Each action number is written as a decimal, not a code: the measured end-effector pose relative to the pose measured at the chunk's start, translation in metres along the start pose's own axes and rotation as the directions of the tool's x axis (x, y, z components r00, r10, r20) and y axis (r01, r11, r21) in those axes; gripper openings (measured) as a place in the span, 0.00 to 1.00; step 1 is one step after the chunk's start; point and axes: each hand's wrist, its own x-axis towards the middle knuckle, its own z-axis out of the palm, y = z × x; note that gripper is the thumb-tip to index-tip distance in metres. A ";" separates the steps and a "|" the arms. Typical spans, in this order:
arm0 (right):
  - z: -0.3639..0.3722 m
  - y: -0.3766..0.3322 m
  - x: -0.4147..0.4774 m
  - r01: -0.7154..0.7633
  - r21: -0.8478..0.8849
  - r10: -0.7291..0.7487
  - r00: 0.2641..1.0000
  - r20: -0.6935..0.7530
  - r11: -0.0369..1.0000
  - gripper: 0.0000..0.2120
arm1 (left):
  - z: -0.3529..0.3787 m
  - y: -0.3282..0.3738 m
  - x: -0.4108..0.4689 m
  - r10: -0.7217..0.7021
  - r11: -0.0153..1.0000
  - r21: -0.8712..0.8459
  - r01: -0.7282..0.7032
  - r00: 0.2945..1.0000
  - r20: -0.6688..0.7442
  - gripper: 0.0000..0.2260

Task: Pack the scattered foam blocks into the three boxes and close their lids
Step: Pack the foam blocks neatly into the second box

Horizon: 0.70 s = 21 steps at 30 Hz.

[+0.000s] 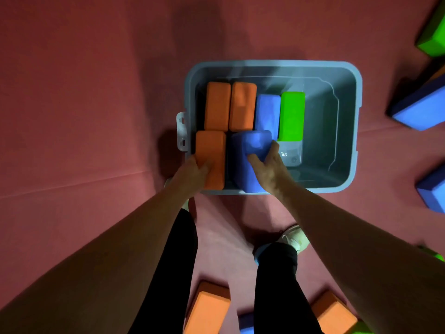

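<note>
Nearest the camera, loose foam blocks lay on the floor by the person's feet: an orange block [207, 307] at the lower left and another orange block [334, 314] at the lower right, with a sliver of blue between them. They were not yet packed, so the job looked far from done.

Beyond the black trouser legs and one pale shoe [295, 238], both bare forearms reached into the near side of a grey-blue plastic box [356, 104]. The left hand [195, 171] pressed on the near end of an upright orange block [210, 153] by the box's left wall, fingers curled onto it; this looked like steadying it so the row stayed tight. The right hand [267, 165] was clamped on a blue block [250, 150], thumb on one face and fingers on the other, tilted as though being eased into the gap beside the orange one.

Farther in, four blocks stood on end in a row: two orange blocks [230, 106], a second blue block [267, 112] and a green block [292, 115]. Standing them upright probably saved room. The right half of the box was bare, and no lid was in view.

The floor was a dull red covering [84, 92], creased in places, dimly lit. At the right edge lay more blocks: a green one [433, 37] and two blue ones [419, 109].
</note>
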 end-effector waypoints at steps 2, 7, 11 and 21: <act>0.001 0.007 0.001 -0.027 0.079 0.015 0.989 0.149 0.997 0.43 | -0.001 -0.009 0.005 0.028 0.993 0.113 -0.031 0.999 0.032 0.27; 0.015 0.026 0.010 -0.033 0.242 -0.028 0.969 0.244 0.970 0.32 | 0.001 -0.014 0.015 0.071 0.978 0.200 -0.053 0.994 -0.082 0.19; 0.016 0.039 0.026 -0.030 0.269 -0.053 0.954 0.297 0.963 0.26 | 0.005 -0.011 0.028 0.108 0.983 0.161 -0.090 0.988 -0.108 0.20; 0.025 0.055 0.076 -0.061 0.092 0.026 0.941 0.336 0.994 0.30 | 0.014 -0.004 0.062 0.065 0.978 0.201 -0.050 0.996 -0.065 0.22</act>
